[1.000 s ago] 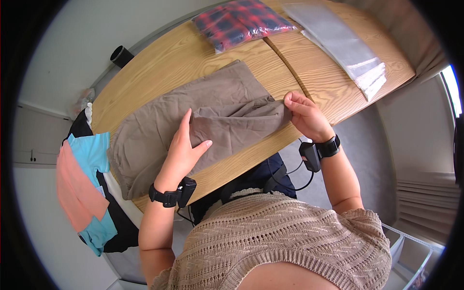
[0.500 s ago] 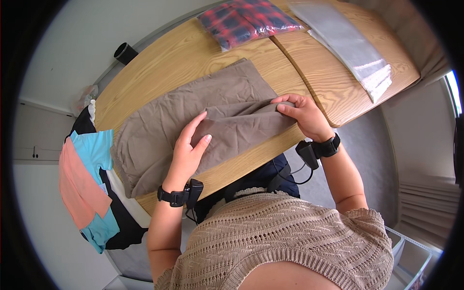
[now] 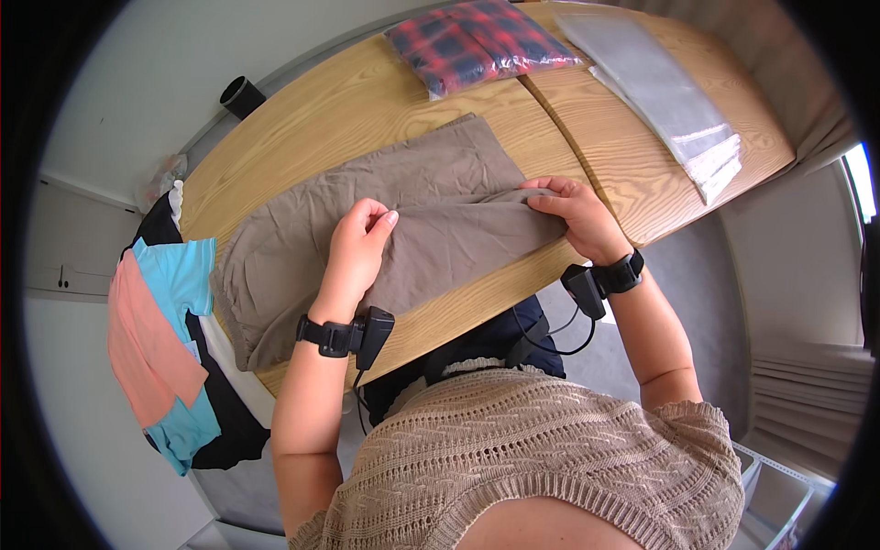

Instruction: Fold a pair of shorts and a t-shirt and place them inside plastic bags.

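Observation:
A pair of taupe trousers, as far as its shape tells, lies spread on the wooden table in front of me. Its near part is lifted a little and runs between my two hands. My left hand pinches the fabric's upper fold between thumb and fingers, near the middle of the garment. At the garment's right end my right hand grips the edge, thumb and fingers closed on the cloth. Wrinkles run across the cloth between the hands. Each wrist wears a black strap with a small boxy device.
A bagged red and navy plaid garment lies at the table's far side. Clear plastic bags are stacked to its right, beyond a seam. Pink and turquoise clothes hang at the left edge. A black bin stands behind.
My left hand has closed from spread fingers into a pinch on the fold. My right hand keeps its grip at the same end.

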The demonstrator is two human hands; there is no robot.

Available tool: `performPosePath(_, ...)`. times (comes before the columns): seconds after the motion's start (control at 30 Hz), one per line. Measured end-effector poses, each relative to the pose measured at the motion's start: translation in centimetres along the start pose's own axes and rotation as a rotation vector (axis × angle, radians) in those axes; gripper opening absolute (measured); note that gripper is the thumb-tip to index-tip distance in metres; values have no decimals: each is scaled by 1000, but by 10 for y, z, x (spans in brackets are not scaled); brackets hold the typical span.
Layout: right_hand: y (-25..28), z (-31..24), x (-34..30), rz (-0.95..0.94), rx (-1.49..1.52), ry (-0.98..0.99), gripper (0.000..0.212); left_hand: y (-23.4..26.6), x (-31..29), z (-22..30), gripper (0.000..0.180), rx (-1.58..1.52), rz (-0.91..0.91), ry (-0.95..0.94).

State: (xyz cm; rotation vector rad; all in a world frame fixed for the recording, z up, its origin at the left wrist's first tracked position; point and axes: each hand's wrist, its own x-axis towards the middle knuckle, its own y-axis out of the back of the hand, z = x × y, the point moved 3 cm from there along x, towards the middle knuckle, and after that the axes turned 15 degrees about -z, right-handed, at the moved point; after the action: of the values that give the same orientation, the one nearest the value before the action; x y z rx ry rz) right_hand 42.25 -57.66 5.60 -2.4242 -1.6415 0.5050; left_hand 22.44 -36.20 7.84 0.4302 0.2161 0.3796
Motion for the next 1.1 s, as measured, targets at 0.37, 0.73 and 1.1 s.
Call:
performPosePath(0.37,-38,-27,-1,32,-1072,326,34,-7,1,-5,9,-144,-65,33)
performPosePath(0.73,-36,-24,8,-85,-1200,114,19,73,-129,13,30,346,216,47)
performPosePath(1.1,-36,-22,-7,7,-1434,41,18,119,-193,-63,14,560,132,120)
